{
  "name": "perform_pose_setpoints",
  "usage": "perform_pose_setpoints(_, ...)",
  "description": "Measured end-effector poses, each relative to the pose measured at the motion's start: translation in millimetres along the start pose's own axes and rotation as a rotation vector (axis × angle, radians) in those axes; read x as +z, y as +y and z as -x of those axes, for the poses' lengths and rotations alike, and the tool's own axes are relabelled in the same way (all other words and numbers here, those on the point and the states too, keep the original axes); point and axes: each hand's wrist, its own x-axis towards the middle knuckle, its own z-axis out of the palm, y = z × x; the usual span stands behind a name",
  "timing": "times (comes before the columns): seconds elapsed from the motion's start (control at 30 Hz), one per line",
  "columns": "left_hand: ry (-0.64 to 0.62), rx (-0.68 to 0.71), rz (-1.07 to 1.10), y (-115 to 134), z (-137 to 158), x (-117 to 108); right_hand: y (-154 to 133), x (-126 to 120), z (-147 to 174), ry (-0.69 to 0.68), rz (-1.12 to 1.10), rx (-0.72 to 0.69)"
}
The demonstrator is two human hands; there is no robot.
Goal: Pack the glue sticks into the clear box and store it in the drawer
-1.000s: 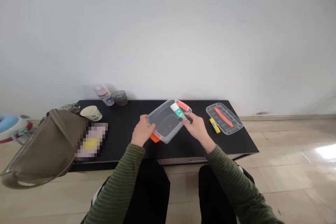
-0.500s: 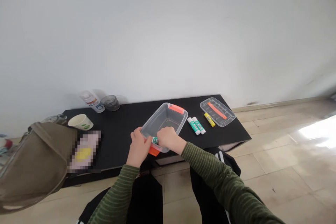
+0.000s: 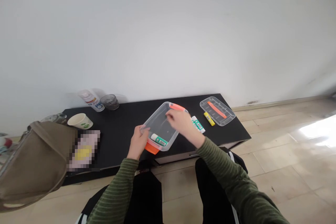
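My left hand holds the near left corner of a clear plastic box, thumb over the rim. The box has orange latches and sits open on the black table. Inside it, along the near end, lies a green glue stick with a white cap. My right hand hovers over the box's right side, its fingers curled in with nothing visible in them. Right of the box, more green glue sticks lie partly hidden behind that hand. A small yellow tube lies beside the clear lid with its orange handle.
On the left of the black table are a paper cup, a dark glass bowl, a spray can, a blurred pink and yellow item and a brown bag. A white wall rises behind.
My right hand has let go of the green glue stick, which now lies in the box, and has moved up and right. My left hand stays on the box's corner.
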Motion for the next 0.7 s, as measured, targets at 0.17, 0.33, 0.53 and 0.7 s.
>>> perform_pose_setpoints(0.17, -0.008, 0.031, 0.009, 1.0, 1.0, 2.3, 100.8, -27.0, 11.0, 0.057, 0.084, 0.35)
perform_pose_setpoints(0.33, 0.007, 0.029, 0.026, 4.2, 1.1, 2.8, 156.0, -3.7, 32.6, -0.347, 0.202, 0.43)
perform_pose_setpoints(0.53, -0.011, 0.012, 0.09, 11.1, 5.1, 2.6, 157.2, 17.4, 38.0, -0.436, 0.282, 0.479)
perform_pose_setpoints(0.7, 0.025, 0.047, 0.151, 5.2, 1.3, 6.8, 160.3, 0.4, 35.6, -0.37, 0.261, 0.491)
